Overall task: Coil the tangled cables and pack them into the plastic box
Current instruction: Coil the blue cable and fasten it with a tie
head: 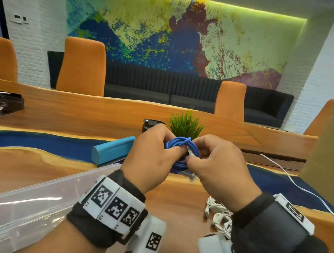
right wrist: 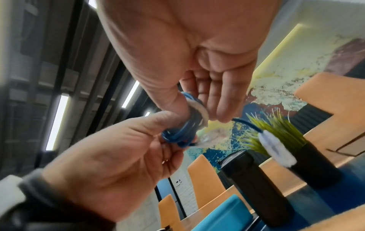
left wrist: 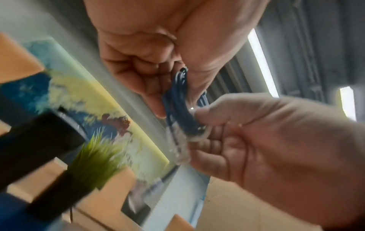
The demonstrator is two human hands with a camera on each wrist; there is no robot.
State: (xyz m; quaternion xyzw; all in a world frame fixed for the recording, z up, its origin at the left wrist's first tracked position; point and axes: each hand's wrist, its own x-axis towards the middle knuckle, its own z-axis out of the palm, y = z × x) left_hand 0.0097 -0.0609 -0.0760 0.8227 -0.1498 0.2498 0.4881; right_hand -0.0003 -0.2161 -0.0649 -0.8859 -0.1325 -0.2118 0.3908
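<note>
I hold the blue cable (head: pixel 180 149) coil up over the counter (head: pixel 173 200) — both hands pinch it, left hand (head: pixel 151 158), right hand (head: pixel 220 166). I think I'm tucking its end. Next, the plastic box (head: pixel 26 203) at the near left edge — white cables (head: pixel 218 214) wait.

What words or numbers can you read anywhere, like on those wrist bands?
No readable words or numbers anywhere.
Wrist bands: black-and-white square code patterns only; tiny marks beneath them are too small to read.
Wall panel: too small to read.
</note>
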